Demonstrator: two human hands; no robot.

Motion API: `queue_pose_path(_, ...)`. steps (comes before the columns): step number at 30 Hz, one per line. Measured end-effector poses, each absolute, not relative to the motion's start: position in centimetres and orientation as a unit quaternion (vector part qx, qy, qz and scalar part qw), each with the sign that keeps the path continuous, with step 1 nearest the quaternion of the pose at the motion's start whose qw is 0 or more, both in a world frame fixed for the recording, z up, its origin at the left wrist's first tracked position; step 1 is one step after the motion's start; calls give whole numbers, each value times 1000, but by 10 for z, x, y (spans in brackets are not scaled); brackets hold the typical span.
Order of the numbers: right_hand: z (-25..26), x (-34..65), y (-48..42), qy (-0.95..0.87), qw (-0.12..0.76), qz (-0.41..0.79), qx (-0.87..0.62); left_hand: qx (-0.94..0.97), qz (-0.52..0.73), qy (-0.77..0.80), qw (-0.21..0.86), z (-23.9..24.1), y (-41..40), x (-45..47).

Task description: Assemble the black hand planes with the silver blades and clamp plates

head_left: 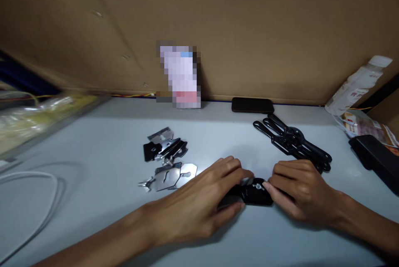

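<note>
A black spokeshave (254, 195) lies low over the table between my hands, with a small silver wing screw (258, 186) on its middle. My left hand (215, 196) is closed around its left side, thumb along the near edge, hiding that handle. Fingers of my right hand (299, 190) are curled on the right side, the thumb tip beside the wing screw; the right handle is hidden. Left of my hands lie several steel blades (168, 177), black cap plates (151, 151) and loose wing screws (148, 184). Several black spokeshave bodies (289, 140) are piled beyond my right hand.
A dark phone (252, 105) lies by the cardboard wall (249, 30); a pixelated upright item (183, 76) leans there. At right are a plastic bottle (355, 88), a printed packet (368, 128) and a black object (377, 161). A white cable (52, 192) and plastic-wrapped material (40, 117) are at left.
</note>
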State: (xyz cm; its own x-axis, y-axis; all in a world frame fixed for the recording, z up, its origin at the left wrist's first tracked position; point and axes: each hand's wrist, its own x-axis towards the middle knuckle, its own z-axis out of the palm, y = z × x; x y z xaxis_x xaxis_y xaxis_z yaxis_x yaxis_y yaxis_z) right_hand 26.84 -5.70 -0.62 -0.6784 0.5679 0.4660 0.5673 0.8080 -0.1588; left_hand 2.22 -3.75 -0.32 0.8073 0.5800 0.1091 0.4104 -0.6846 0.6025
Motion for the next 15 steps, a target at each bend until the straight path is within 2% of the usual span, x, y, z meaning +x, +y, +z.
queue_pose_path(15, 0, 268, -57, -910, 285, 33, -300, 914, 155, 263, 268, -8, -35, 23)
